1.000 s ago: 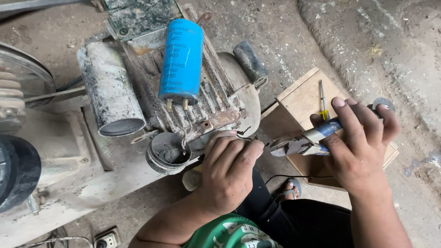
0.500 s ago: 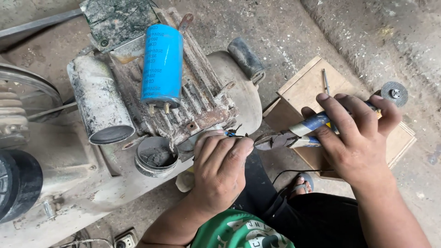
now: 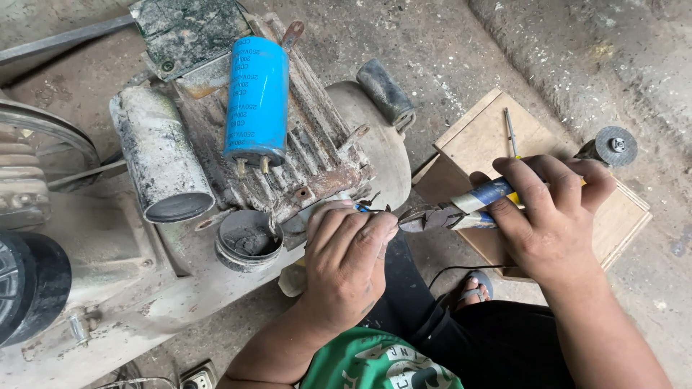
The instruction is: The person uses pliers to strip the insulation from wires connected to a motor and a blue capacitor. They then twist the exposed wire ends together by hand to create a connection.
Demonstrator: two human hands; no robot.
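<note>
**Pliers at the motor lead ends: hand and tool position**

The pliers lie level in front of the electric motor, with the nose pointing left at the thin wire ends that stick out just above the left hand. The tool has dark, worn metal at the nose and handles wrapped in blue and white tape. Compared with the frame half a second earlier, the nose stands closer to the left fingertips and the wire ends now show above them; both hands keep the same grasp.

The right hand is wrapped tight round the taped handles. The left hand is curled against the motor's lower edge, fingertips pinched on the wire ends; whether the plier nose bites the wire cannot be told.

On the ribbed, rusty motor body lies a blue cylindrical capacitor, terminals down. Beside it sits a grey, paint-spattered cylinder, and below that a round open cap. Right of the motor stands a wooden box carrying a thin screwdriver. A small cutting disc tool lies at its far corner, partly hidden behind the right hand's fingers.
</note>
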